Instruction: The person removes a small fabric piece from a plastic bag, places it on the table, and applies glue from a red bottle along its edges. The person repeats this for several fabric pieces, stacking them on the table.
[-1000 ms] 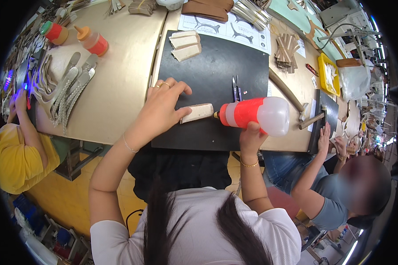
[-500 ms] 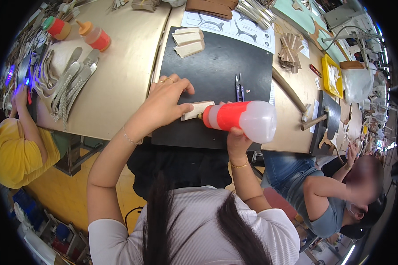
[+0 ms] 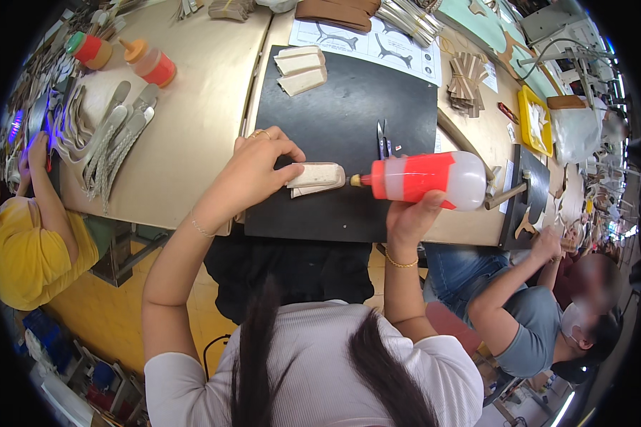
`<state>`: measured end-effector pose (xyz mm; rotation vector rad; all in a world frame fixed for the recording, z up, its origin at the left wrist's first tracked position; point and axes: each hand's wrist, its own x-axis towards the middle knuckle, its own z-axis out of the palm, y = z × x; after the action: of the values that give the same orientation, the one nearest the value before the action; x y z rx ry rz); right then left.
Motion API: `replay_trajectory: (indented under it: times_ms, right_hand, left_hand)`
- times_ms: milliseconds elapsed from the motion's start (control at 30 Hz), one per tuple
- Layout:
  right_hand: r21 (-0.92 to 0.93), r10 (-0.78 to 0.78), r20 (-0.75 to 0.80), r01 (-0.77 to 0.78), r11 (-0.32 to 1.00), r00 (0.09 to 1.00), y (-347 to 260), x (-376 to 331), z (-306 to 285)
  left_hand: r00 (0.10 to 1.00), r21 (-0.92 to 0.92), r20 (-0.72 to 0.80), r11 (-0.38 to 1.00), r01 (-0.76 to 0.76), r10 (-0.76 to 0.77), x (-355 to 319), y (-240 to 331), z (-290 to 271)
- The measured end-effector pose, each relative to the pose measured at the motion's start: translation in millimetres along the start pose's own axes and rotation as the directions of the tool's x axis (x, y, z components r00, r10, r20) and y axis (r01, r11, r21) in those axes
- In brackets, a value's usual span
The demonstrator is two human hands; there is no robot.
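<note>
The left hand (image 3: 253,174) lies on the near edge of a black rectangular work mat (image 3: 349,107) on the tan table (image 3: 192,121), its fingers closed down over the left end of a pale, flat stack of cream-coloured material pieces (image 3: 317,176), pinning it to the mat. The right hand (image 3: 413,217) is wrapped around a squeeze bottle with a red band and translucent white body (image 3: 424,178), held on its side with its small nozzle pointing left, just beside the right end of the pale stack; whether the tip touches it cannot be told. Just behind the bottle, a small pair of metal snips (image 3: 382,139) rests on the mat. At the mat's far left corner sit three more cream blocks (image 3: 300,70). Farther left on the table lie a row of grey strap-like pieces (image 3: 117,135) and two orange-and-red bottles (image 3: 124,58). At the left edge sits a person in a yellow shirt (image 3: 21,249), and at lower right another person in a grey shirt (image 3: 534,334) leans at the table.
</note>
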<state>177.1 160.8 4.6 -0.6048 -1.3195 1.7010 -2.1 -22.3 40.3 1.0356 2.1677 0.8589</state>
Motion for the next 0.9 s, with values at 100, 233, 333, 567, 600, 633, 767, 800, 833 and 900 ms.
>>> replay_trajectory:
  times_ms: [100, 233, 333, 567, 600, 633, 767, 800, 833, 900]
  right_hand:
    - [-0.007, -0.024, -0.041, 0.024, 1.0, 0.999, -5.3, 9.5, -8.8]
    - [0.034, -0.003, -0.051, 0.005, 0.999, 0.999, -5.0, 11.3, -11.8]
    - [0.052, 0.032, -0.084, -0.028, 0.998, 0.996, -2.0, 12.2, -13.0]
    - [0.05, 0.05, -0.087, -0.045, 0.998, 0.995, -0.9, 13.7, -18.0]
    - [0.052, 0.055, -0.086, -0.051, 0.997, 0.995, -1.5, 13.5, -18.1]
    - [0.059, 0.068, -0.082, -0.064, 0.996, 0.994, -2.6, 13.1, -18.5]
    - [0.041, 0.059, -0.058, -0.057, 0.998, 0.997, -6.0, 13.9, -20.7]
    - [0.04, 0.057, -0.058, -0.055, 0.998, 0.997, -6.0, 14.3, -21.3]
    - [0.037, 0.065, -0.062, -0.063, 0.997, 0.996, -5.6, 14.6, -21.8]
    - [0.06, 0.062, -0.032, -0.06, 0.996, 0.998, -3.5, 14.8, -21.7]
  left_hand:
    - [1.0, -0.009, -0.013, 1.0, -0.018, 0.017, 2.1, 3.0, -1.3]
    - [0.999, -0.172, -0.004, 0.984, 0.045, -0.047, 4.9, 7.1, -7.5]
    - [0.97, -0.379, 0.107, 0.893, 0.243, -0.218, 9.3, 5.9, -16.8]
    - [0.972, -0.368, -0.213, 0.93, 0.01, -0.095, 62.2, -13.9, -22.2]
    - [0.971, -0.354, -0.205, 0.934, 0.045, -0.125, 70.1, -16.6, -21.0]
    - [0.959, -0.208, -0.278, 0.978, 0.001, -0.06, 73.1, -18.9, -18.4]
    - [0.863, 0.203, -0.477, 0.976, -0.077, 0.167, 76.0, -21.2, -7.9]
    - [0.846, 0.247, -0.504, 0.968, -0.054, 0.176, 73.8, -20.8, -5.5]
    - [0.834, 0.224, -0.521, 0.972, -0.073, 0.182, 71.7, -20.5, -3.9]
    - [0.829, 0.162, -0.538, 0.984, -0.076, 0.153, 66.6, -19.7, -1.4]
